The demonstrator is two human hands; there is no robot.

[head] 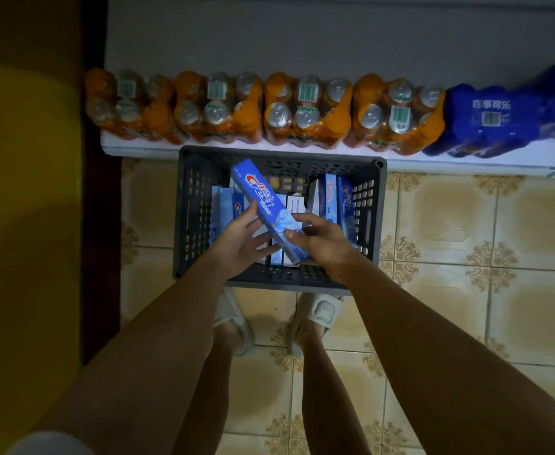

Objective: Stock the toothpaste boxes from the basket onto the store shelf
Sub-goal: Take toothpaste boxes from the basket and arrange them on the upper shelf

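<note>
The person stood over a dark grey perforated plastic basket set on the patterned beige floor tiles, right against the foot of a white low shelf ledge. Both hands were down inside the basket on one long blue cardboard toothpaste box, which lay slanted above the others, its far end pointing up and to the left. The right hand gripped the near end, thumb curled over the top face and fingers wrapped underneath. The left hand was only partly closed, its fingertips resting along the box's left edge and the thumb reaching towards the underside; whether it truly gripped I could not tell. More blue and white toothpaste boxes stood on end in the basket, some at the left, some against the right wall. On the ledge sat shrink-wrapped packs of orange drink cans beside a blue wrapped pack.
</note>
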